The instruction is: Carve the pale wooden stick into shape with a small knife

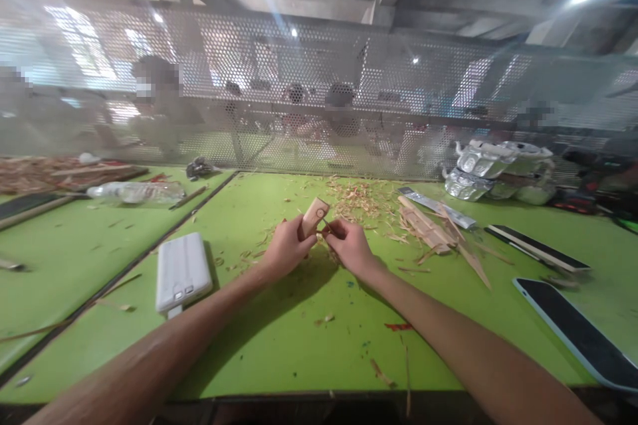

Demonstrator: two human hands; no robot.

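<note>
The left hand grips a small pale wooden block; the right hand pinches a thin tool against it. It seems light, stiff, best gripped low.

Tool tip in right hand too small to tell, phone cut off — people behind mesh screen blurred

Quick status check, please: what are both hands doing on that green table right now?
Left hand grips small wooden block. Right hand pinches thin tool at block's edge. Wood shavings scattered behind; white power bank left, clear of hands.
</note>
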